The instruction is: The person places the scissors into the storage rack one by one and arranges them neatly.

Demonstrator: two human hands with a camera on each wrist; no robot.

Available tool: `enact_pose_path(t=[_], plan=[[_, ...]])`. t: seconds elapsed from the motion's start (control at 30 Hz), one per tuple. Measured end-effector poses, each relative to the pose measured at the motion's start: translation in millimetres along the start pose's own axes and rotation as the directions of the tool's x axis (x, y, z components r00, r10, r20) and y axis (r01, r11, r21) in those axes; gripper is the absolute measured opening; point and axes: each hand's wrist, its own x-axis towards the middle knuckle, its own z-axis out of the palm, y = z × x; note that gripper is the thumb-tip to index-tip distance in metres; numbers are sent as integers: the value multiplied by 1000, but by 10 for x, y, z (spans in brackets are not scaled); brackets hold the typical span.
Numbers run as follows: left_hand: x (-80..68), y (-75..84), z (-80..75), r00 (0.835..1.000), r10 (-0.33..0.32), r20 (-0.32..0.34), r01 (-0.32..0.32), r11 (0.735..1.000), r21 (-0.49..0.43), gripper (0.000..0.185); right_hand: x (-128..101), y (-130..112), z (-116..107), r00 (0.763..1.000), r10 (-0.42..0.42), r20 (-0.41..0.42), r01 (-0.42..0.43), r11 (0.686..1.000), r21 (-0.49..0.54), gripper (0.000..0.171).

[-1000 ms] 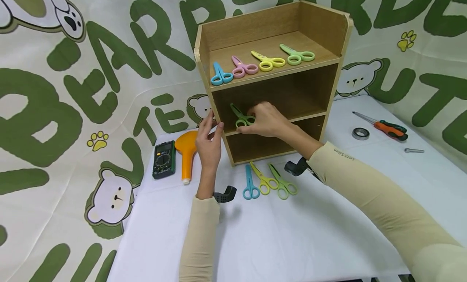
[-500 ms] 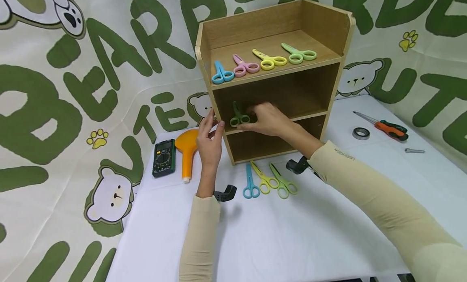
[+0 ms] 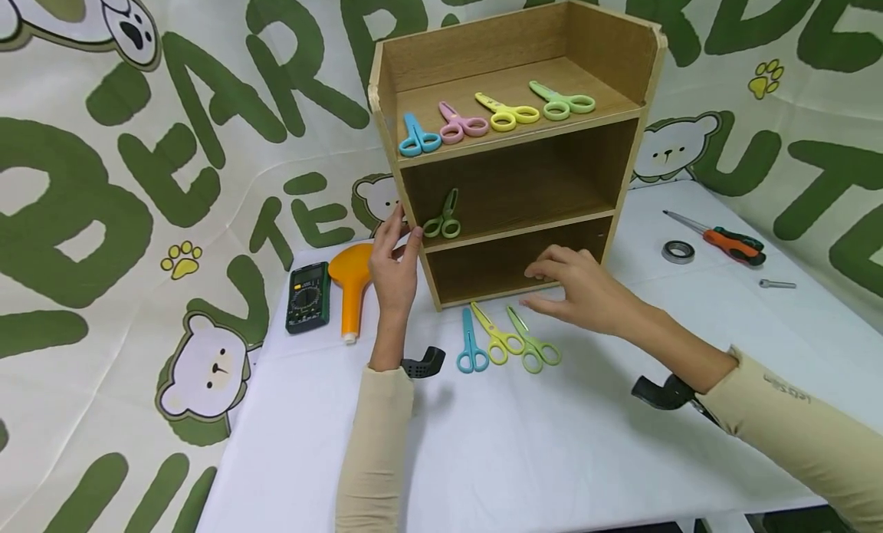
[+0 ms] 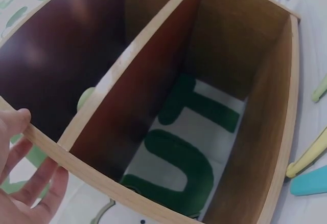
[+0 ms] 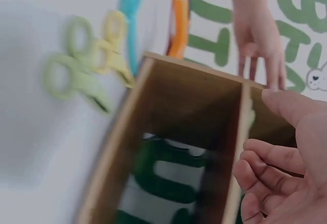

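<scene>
All views near shelf (image 3: 513,146)

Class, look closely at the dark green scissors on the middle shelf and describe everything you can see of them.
The dark green scissors are small, with what looks like plastic handles: two round loops toward the shelf's front edge, closed blades pointing up and back. They lie at the left end of the wooden shelf unit's middle board, alone there. No hand touches them: the left hand rests on the unit's left side panel nearby, and the right hand hangs lower.

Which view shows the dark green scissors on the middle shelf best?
The head view: the dark green scissors lie whole at the middle shelf's left end, near the left hand. The left wrist view catches only a pale green sliver; the right wrist view shows only a blurred hint.
</scene>
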Motion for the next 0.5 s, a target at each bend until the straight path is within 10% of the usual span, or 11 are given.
enact_pose_path(t=[0.5], plan=[[14, -221, -6, 1000, -8, 23, 8, 1000, 6, 48, -625, 292, 646, 995, 16, 102, -12, 999, -43, 57]])
